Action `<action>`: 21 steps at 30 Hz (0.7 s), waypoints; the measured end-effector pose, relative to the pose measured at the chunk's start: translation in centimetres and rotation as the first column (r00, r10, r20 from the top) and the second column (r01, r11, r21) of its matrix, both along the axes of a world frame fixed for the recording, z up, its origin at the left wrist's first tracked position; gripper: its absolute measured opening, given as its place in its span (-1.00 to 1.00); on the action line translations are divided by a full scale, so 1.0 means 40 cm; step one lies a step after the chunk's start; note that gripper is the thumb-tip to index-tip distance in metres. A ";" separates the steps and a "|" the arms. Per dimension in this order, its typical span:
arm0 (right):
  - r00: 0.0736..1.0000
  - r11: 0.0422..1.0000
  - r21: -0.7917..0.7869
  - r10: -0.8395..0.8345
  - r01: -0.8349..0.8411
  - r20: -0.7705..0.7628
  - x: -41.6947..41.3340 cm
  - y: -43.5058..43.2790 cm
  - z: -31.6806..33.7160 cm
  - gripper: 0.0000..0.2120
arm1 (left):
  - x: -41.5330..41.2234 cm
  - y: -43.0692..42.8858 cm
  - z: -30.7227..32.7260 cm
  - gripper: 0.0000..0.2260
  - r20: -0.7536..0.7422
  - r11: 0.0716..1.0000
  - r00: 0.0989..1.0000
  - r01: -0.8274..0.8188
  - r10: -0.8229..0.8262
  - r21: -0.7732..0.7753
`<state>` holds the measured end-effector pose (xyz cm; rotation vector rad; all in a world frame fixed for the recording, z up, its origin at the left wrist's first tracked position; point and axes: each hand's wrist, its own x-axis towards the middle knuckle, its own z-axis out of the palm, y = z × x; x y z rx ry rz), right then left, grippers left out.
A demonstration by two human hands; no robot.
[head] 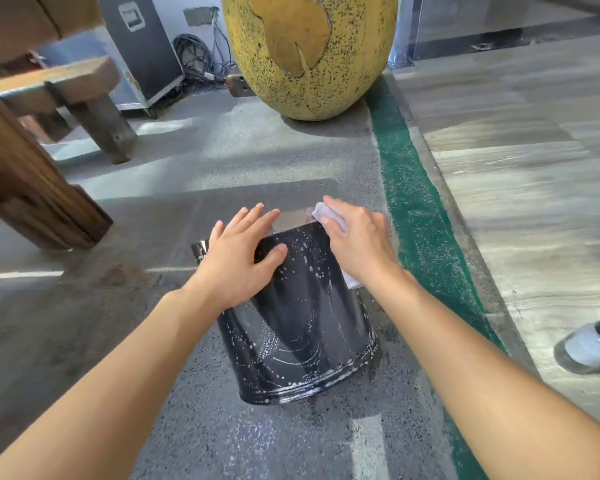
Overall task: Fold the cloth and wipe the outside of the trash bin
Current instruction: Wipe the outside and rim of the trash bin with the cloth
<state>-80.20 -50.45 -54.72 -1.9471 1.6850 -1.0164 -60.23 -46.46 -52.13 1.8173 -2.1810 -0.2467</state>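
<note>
A black trash bin [302, 327] lies tipped on the grey floor, its base toward me and its shiny metal rim on the far side. White soap spots and streaks cover its wall. My left hand [238, 258] rests flat on the upper left of the bin, fingers spread. My right hand [357, 240] presses a pale, folded cloth [328, 214] against the bin's upper right side near the rim. Most of the cloth is hidden under the palm; one corner shows below the wrist.
A large yellow speckled egg-shaped sculpture [309, 53] stands beyond the bin. Wooden bench legs [45, 202] are at left, a black case [139, 46] and cables behind. A green strip [420, 216] borders the tiled floor at right, where a bottle [593, 344] lies.
</note>
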 end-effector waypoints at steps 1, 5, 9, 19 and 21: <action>1.000 1.000 -0.009 0.016 -0.017 -0.008 0.001 -0.002 -0.001 -0.65 | -0.002 -0.003 0.002 -0.48 -0.017 1.000 1.000 -0.012 0.012 -0.001; 0.999 0.994 -0.108 0.024 -0.026 -0.024 0.008 -0.005 -0.017 -0.66 | -0.014 -0.015 -0.001 -0.49 -0.049 1.000 0.999 -0.024 0.024 -0.011; 0.999 0.983 -0.183 -0.020 0.014 -0.027 0.003 -0.005 -0.039 -0.81 | -0.030 -0.035 -0.010 -0.47 -0.027 0.999 0.999 -0.023 0.022 -0.031; 0.991 0.977 -0.201 0.054 -0.077 -0.119 -0.017 0.090 -0.139 -0.84 | -0.024 -0.115 -0.034 -0.48 0.019 0.994 0.997 -0.075 0.076 -0.074; 0.988 0.970 -0.206 0.111 -0.132 -0.108 -0.021 0.121 -0.173 -0.82 | -0.019 -0.127 -0.039 -0.49 0.028 0.993 0.996 -0.087 0.090 -0.079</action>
